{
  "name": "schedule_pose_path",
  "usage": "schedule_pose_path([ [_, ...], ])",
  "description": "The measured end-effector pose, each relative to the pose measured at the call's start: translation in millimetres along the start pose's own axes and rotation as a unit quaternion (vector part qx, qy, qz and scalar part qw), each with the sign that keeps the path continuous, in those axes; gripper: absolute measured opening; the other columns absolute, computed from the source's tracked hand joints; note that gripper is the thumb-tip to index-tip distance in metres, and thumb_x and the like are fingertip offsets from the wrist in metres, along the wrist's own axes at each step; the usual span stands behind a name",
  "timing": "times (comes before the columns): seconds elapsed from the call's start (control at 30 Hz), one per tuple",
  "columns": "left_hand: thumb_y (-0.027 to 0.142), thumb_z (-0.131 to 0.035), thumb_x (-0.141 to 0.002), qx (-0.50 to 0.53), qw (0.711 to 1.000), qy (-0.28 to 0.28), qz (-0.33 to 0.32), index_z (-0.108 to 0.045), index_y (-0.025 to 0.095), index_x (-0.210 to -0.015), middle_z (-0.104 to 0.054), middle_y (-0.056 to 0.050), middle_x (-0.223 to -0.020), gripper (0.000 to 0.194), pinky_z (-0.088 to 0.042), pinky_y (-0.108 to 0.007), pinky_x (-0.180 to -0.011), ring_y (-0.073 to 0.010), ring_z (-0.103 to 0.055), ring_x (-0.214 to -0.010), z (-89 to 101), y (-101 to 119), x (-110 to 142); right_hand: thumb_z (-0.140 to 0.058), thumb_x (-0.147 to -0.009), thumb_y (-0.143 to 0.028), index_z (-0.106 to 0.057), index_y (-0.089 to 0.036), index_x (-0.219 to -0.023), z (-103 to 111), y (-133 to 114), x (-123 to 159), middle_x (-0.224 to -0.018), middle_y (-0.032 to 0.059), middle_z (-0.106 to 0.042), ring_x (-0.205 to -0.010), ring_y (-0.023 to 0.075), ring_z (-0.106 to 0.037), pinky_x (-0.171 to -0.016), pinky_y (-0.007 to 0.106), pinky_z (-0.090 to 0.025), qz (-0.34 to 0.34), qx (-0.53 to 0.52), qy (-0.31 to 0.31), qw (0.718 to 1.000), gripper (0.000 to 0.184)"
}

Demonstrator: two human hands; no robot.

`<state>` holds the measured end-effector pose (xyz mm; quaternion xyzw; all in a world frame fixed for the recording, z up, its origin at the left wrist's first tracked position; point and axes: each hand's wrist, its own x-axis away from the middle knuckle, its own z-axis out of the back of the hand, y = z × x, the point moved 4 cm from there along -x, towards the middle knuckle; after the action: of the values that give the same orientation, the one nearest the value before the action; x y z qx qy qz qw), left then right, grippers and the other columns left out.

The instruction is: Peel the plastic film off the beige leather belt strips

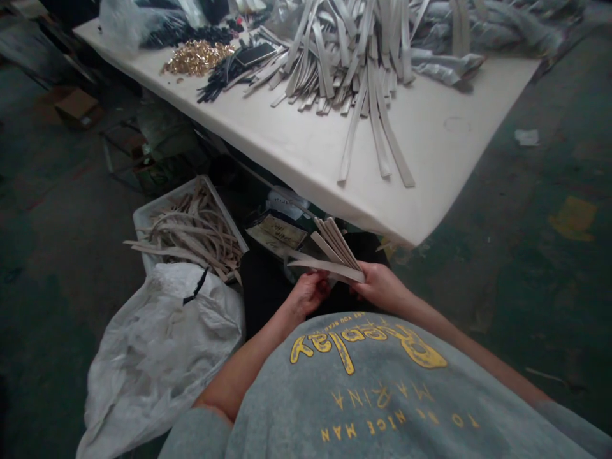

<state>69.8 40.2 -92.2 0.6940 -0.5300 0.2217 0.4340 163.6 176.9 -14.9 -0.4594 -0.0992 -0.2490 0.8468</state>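
Observation:
Several flat grey-beige strips [335, 241] fan upward and to the left out of my right hand [380, 282], whose fingers are closed round their lower ends. One wider strip [329, 266] lies across in front of them, its free end pointing left. Just under that strip is my left hand [310, 292], fingers curled together; what they pinch, if anything, is hidden. Both hands are held over my lap, below the table's near corner.
The white table [306, 150] carries a big heap of grey strips [344, 57], gold metal pieces [198, 57], black strips [222, 75] and plastic-wrapped bundles [444, 67]. To my left stand a bin [138, 223] of beige strips [196, 229] and a white sack [167, 357].

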Motion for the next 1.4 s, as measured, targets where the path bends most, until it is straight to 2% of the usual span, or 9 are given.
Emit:
schedule_pose_path([
  [0.13,0.017,-0.085,-0.065,-0.012,0.999,-0.034,-0.002,-0.059,0.013,-0.077,-0.051,0.006,-0.058,0.029,-0.04,-0.017,-0.047,-0.0042,-0.045,-0.046,-5.6,2.0,2.2,-0.056,-0.082,-0.026,-0.067,-0.017,-0.087,-5.9,-4.0,-13.8,-0.068,0.0024,-0.071,-0.056,0.0166,-0.065,-0.051,0.022,-0.045,0.013,-0.034,-0.009,0.999,0.015],
  [0.3,0.015,-0.087,-0.061,0.013,0.999,-0.002,-0.042,-0.058,0.014,-0.076,-0.051,0.006,-0.058,0.033,-0.037,-0.015,-0.046,-0.003,-0.044,-0.046,2.0,13.2,7.1,-0.06,-0.079,-0.024,-0.068,-0.019,-0.081,14.0,-0.7,6.8,-0.068,0.0016,-0.071,-0.06,0.0171,-0.064,-0.054,0.022,-0.044,0.009,0.027,0.008,1.0,0.009],
  [0.43,0.016,-0.087,-0.06,0.009,0.999,-0.036,-0.021,-0.058,0.014,-0.076,-0.05,0.007,-0.056,0.033,-0.039,-0.018,-0.048,-0.0039,-0.042,-0.046,-10.5,7.2,9.1,-0.06,-0.079,-0.026,-0.066,-0.02,-0.077,6.4,-7.9,7.0,-0.066,0.0013,-0.069,-0.059,0.017,-0.062,-0.055,0.024,-0.044,0.026,0.045,0.02,0.998,0.009],
  [0.53,0.017,-0.087,-0.061,0.001,0.999,-0.034,-0.041,-0.058,0.014,-0.075,-0.05,0.007,-0.057,0.032,-0.038,-0.017,-0.048,-0.0035,-0.043,-0.046,-17.2,13.3,10.9,-0.059,-0.081,-0.03,-0.066,-0.019,-0.08,0.7,-8.2,-0.7,-0.069,0.0025,-0.07,-0.061,0.0177,-0.063,-0.056,0.025,-0.047,0.027,-0.021,0.028,0.999,0.014],
  [0.67,0.018,-0.089,-0.059,0.016,0.997,-0.012,-0.073,-0.059,0.014,-0.076,-0.055,0.007,-0.06,0.035,-0.039,-0.017,-0.048,-0.0032,-0.045,-0.047,-13.8,22.8,13.6,-0.059,-0.083,-0.045,-0.065,-0.017,-0.088,11.1,4.3,5.3,-0.073,0.0044,-0.071,-0.059,0.0174,-0.064,-0.053,0.026,-0.05,-0.018,-0.129,0.03,0.991,0.029],
  [0.8,0.016,-0.088,-0.059,0.014,0.999,-0.006,-0.035,-0.055,0.015,-0.071,-0.055,0.006,-0.058,0.036,-0.04,-0.017,-0.047,-0.0043,-0.047,-0.047,-13.1,8.9,10.5,-0.062,-0.079,-0.049,-0.064,-0.017,-0.078,17.5,11.3,23.9,-0.061,0.0016,-0.064,-0.05,0.0146,-0.056,-0.047,0.024,-0.043,-0.033,-0.102,0.008,0.994,0.032],
  [1.07,0.016,-0.087,-0.06,-0.001,1.0,-0.016,-0.012,-0.051,0.016,-0.069,-0.051,0.007,-0.059,0.038,-0.04,-0.017,-0.049,-0.0032,-0.045,-0.048,-23.4,-7.1,11.7,-0.057,-0.079,-0.044,-0.066,-0.016,-0.07,32.9,9.8,55.4,-0.059,-0.0002,-0.059,-0.055,0.0145,-0.052,-0.05,0.024,-0.039,-0.024,-0.018,0.058,0.998,0.03],
  [1.23,0.017,-0.088,-0.057,-0.033,0.997,-0.069,0.015,-0.056,0.015,-0.072,-0.051,0.007,-0.057,0.035,-0.041,-0.018,-0.048,-0.0044,-0.045,-0.047,-34.8,-21.2,14.7,-0.058,-0.079,-0.038,-0.07,-0.017,-0.079,16.2,-1.1,25.1,-0.064,0.0011,-0.065,-0.059,0.0165,-0.058,-0.052,0.024,-0.04,-0.003,0.009,0.068,0.998,0.024],
  [1.4,0.01,-0.082,-0.06,-0.01,0.999,-0.029,-0.01,-0.056,0.015,-0.071,-0.051,0.007,-0.055,0.028,-0.04,-0.017,-0.047,-0.0044,-0.045,-0.046,-26.1,-6.9,10.8,-0.058,-0.08,-0.038,-0.064,-0.018,-0.07,10.9,-1.3,12.0,-0.058,0.0005,-0.064,-0.051,0.0136,-0.056,-0.047,0.022,-0.039,-0.009,-0.011,0.024,1.0,0.023],
])
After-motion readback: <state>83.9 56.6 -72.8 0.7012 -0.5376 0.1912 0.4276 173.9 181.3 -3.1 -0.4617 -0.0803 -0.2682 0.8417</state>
